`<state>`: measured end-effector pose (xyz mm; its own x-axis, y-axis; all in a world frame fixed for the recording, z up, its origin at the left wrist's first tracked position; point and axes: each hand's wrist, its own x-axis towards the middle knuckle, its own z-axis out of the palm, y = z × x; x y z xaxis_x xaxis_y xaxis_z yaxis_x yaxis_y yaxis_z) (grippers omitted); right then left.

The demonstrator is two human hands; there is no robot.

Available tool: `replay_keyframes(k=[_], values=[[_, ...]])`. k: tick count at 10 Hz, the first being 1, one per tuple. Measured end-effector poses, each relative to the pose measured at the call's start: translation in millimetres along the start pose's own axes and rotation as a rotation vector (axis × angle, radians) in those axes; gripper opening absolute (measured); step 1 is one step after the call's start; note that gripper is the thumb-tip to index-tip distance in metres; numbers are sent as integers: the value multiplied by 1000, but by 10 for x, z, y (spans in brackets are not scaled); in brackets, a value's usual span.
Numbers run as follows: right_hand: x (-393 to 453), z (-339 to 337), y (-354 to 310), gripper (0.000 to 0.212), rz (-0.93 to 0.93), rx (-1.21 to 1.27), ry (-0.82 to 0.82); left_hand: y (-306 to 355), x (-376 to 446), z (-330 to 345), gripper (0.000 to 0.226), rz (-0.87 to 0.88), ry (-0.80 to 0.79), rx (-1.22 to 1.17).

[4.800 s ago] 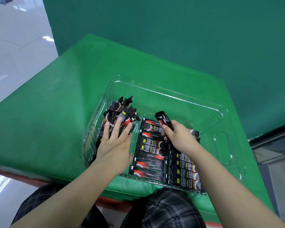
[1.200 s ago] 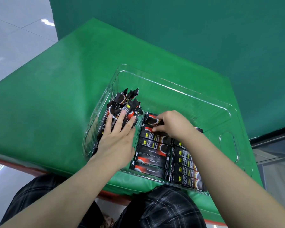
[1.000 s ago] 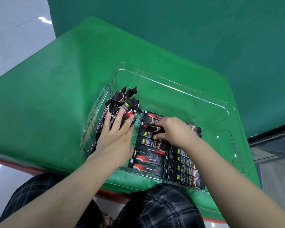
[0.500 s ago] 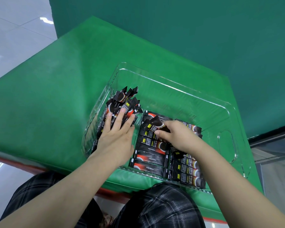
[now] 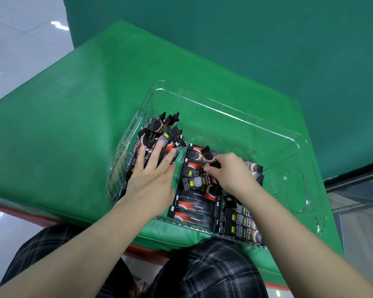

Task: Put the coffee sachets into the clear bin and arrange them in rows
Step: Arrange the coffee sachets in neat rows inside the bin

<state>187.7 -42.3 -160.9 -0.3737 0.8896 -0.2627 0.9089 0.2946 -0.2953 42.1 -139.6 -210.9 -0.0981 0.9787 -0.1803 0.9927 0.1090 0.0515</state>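
A clear bin [image 5: 224, 114] stands on the green table. Black and red coffee sachets lie in two flat rows [image 5: 197, 206] in its near half. A loose pile of sachets [image 5: 162, 132] leans against the bin's left wall. My left hand [image 5: 153, 175] lies flat on that pile with straight fingers. My right hand [image 5: 230, 172] pinches one sachet [image 5: 209, 157] by its end, tilted up over the far end of the middle row.
The green padded table [image 5: 73, 125] has a near edge just in front of my knees. A green backdrop [image 5: 246, 39] rises behind it. The bin's far and right parts hold no sachets, and a handle cut-out [image 5: 295, 190] is in its right wall.
My right hand has lifted a sachet's end up from the middle row, where before it pressed on the rows. My left hand has stayed on the pile.
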Motion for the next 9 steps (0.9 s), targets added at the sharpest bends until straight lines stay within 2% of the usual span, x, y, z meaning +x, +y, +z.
replay_keyframes(k=[1, 2, 4, 5, 6, 7, 8, 9], values=[[-2, 18, -20, 47, 40, 9, 41, -1, -4, 1, 65, 0, 4, 2], [7, 20, -19, 47, 81, -8, 17, 1, 0, 5, 65, -1, 8, 3], [8, -153, 9, 30, 102, 96, -26, -3, 2, 11, 66, 0, 5, 2], [11, -298, 5, 28, 65, 148, 15, 0, 3, 0, 65, 3, 2, 0], [4, -368, -5, 20, 47, 385, 48, 0, 3, 0, 66, 4, -2, 2], [-20, -292, 82, 20, -38, 156, -17, 0, 0, 1, 66, 5, -1, 1], [-40, -151, 185, 22, -135, -183, -65, 4, 5, -1, 65, 3, -2, -1], [-48, -18, 227, 31, -193, -311, -81, 1, 7, 6, 65, 1, -2, -1]])
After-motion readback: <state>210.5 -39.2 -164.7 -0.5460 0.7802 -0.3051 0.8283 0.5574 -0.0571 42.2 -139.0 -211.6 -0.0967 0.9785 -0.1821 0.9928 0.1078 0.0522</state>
